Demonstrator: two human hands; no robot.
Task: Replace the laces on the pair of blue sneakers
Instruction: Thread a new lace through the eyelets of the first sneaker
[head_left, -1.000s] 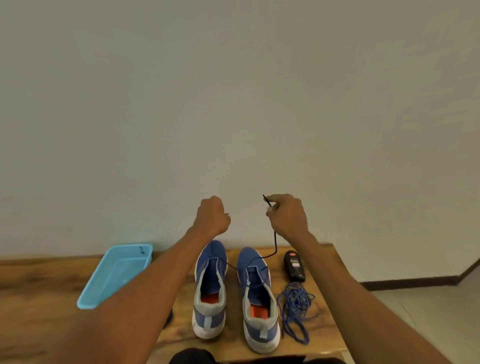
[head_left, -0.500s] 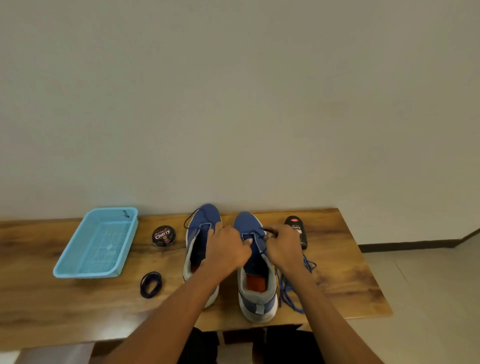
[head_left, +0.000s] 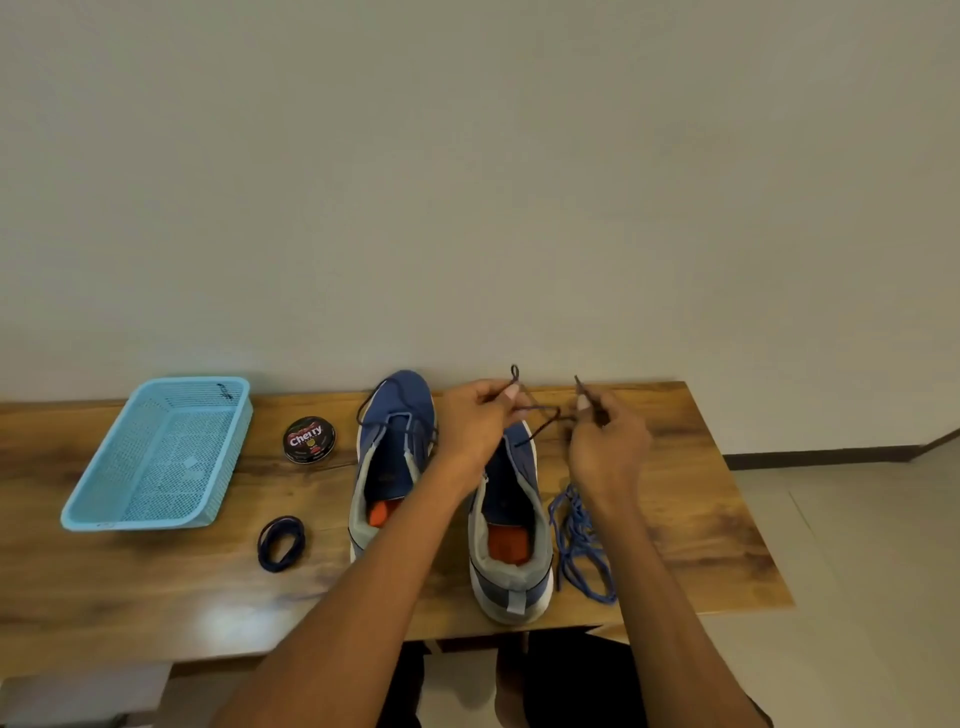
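Both forearms are bare to the frame's edge, with no sleeves showing; dark trousers (head_left: 571, 675) cover the legs below the counter (head_left: 156, 587).

Both hands (left hand (head_left: 475, 423), right hand (head_left: 608, 447)) have lifted off the right shoe (head_left: 511, 525), pulling the dark lace (head_left: 540, 418) ends up.

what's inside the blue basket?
Nothing visible inside the blue basket: only its mesh floor shows. A small dark mark sits on the far rim; what it is cannot be told. The near wall hides a strip of floor.
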